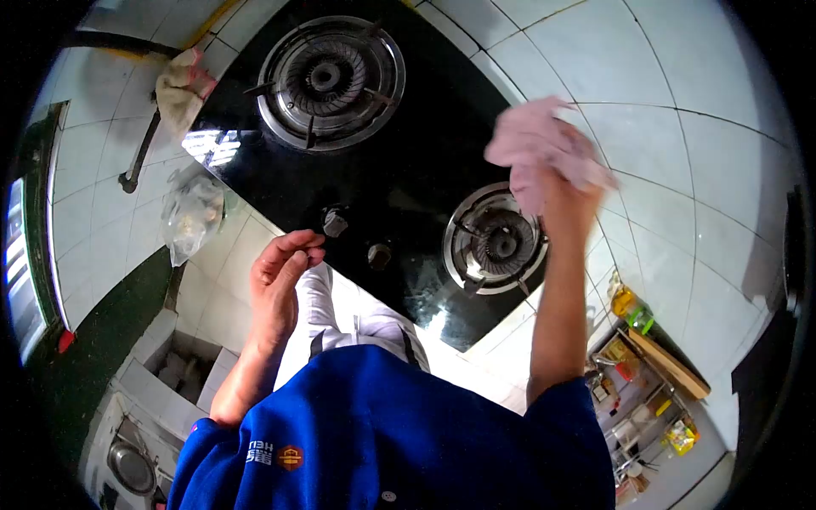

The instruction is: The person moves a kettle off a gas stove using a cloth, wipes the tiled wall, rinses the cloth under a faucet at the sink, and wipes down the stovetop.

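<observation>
My right hand (571, 200) is closed on a pink cloth (531, 140), raised over the right end of the black glass cooktop (416, 127) beside the tiled wall. The cloth hangs over most of my fingers and is slightly blurred. Below it, the cloth and forearm partly cover the smaller burner (501, 242). At the front edge, my left hand (280, 265) has its fingers curled in near the thumb, with nothing seen in them. It is close to one control knob (335, 222); a second knob (379, 255) lies to its right.
A large burner (327, 78) sits at the far left of the cooktop. A beige cloth (181, 89) hangs over a pipe by the left wall, above a clear plastic bag (194, 217). White tiles (642, 144) line the right wall. A rack (633, 416) with bottles and packets stands lower right.
</observation>
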`<state>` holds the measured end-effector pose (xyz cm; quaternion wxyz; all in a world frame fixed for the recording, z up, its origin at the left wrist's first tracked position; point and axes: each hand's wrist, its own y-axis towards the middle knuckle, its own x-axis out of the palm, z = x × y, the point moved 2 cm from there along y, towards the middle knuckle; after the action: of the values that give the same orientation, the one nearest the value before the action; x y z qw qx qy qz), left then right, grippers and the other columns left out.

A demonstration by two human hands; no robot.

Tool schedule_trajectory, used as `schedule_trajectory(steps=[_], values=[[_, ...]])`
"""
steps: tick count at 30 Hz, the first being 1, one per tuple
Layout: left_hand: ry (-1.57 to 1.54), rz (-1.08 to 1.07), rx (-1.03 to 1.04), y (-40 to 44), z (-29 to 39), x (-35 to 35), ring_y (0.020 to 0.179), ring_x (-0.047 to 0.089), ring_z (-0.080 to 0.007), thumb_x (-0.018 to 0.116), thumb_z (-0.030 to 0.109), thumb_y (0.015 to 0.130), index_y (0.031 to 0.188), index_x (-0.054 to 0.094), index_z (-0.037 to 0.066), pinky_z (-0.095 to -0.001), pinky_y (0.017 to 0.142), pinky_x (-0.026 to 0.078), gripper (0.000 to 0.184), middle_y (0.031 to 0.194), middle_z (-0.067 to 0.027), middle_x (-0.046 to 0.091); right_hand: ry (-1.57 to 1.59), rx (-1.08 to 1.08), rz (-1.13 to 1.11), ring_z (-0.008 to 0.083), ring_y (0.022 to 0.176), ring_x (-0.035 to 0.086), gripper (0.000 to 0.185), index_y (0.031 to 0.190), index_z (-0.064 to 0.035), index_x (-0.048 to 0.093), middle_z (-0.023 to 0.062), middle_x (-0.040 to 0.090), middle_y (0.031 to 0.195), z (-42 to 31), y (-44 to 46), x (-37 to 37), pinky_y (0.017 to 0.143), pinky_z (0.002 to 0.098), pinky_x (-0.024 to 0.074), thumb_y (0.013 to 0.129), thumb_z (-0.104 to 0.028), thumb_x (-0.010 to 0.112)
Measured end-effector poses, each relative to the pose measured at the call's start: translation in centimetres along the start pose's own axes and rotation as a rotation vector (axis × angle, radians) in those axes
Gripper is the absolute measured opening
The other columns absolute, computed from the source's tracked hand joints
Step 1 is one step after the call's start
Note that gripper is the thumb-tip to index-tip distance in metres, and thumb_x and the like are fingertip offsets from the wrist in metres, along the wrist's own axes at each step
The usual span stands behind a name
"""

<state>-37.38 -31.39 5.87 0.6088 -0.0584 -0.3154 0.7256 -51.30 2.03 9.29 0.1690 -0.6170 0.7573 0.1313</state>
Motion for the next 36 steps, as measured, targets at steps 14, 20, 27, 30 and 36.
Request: schedule_trajectory(steps=[14, 20, 27, 30, 36], values=[[0.123, 0.117, 0.058, 0.5, -0.4, -2.0, 0.095, 0.062, -0.0159, 0.059, 0.013, 0.096, 0.115, 0.062, -0.002, -0.0321, 0.089, 0.049, 0.025, 0.108, -0.0101, 0.067, -0.726, -0.443, -0.452, 0.0454, 0.129, 0.04, 0.045, 0.115, -0.0029, 0.061, 0.0236, 0.041, 0.142, 6.0, -0.3, 9.3, 0.104, 0.0537, 0.0366, 0.074, -0.016, 0.075], [0.248, 0.21, 0.129, 3.1, -1.2, -4.2, 0.093, 0.062, -0.0132, 0.06, 0.012, 0.097, 0.111, 0.065, -0.001, -0.028, 0.086, 0.048, 0.02, 0.103, -0.0064, 0.068, -0.664, -0.491, -0.261, 0.0396, 0.119, 0.048, 0.044, 0.118, -0.0058, 0.059, 0.0141, 0.057, 0.126, 5.4, 6.0, 12.0, 0.102, 0.0455, 0.0398, 0.074, -0.001, 0.066], [0.239, 0.223, 0.095, 2.3, -2.3, -6.5, 0.093, 0.061, -0.0129, 0.059, 0.01, 0.098, 0.113, 0.063, -0.001, -0.0269, 0.088, 0.049, 0.019, 0.106, -0.0071, 0.067, -0.598, -0.683, -0.375, 0.0392, 0.119, 0.049, 0.033, 0.109, -0.0059, 0.063, 0.0144, 0.06, 0.124, 7.2, 4.5, 11.0, 0.102, 0.0466, 0.0403, 0.076, -0.002, 0.064], [0.229, 0.234, 0.075, 2.2, -3.3, -6.6, 0.094, 0.061, -0.0127, 0.059, 0.01, 0.098, 0.112, 0.063, -0.001, -0.0268, 0.087, 0.049, 0.019, 0.107, -0.0069, 0.067, -0.52, -0.543, -0.48, 0.0415, 0.104, 0.058, 0.029, 0.109, -0.0043, 0.063, 0.0175, 0.065, 0.11, 5.0, 11.5, 14.9, 0.093, 0.0483, 0.0444, 0.08, -0.004, 0.059], [0.217, 0.299, 0.093, 2.2, -3.9, -7.3, 0.093, 0.062, -0.0129, 0.06, 0.008, 0.097, 0.112, 0.063, -0.002, -0.0271, 0.087, 0.049, 0.019, 0.106, -0.0071, 0.068, -0.565, -0.664, -0.476, 0.0372, 0.106, 0.057, 0.032, 0.109, -0.0073, 0.066, 0.0125, 0.066, 0.113, 4.9, 12.8, 15.7, 0.091, 0.0461, 0.0458, 0.077, -0.004, 0.062]])
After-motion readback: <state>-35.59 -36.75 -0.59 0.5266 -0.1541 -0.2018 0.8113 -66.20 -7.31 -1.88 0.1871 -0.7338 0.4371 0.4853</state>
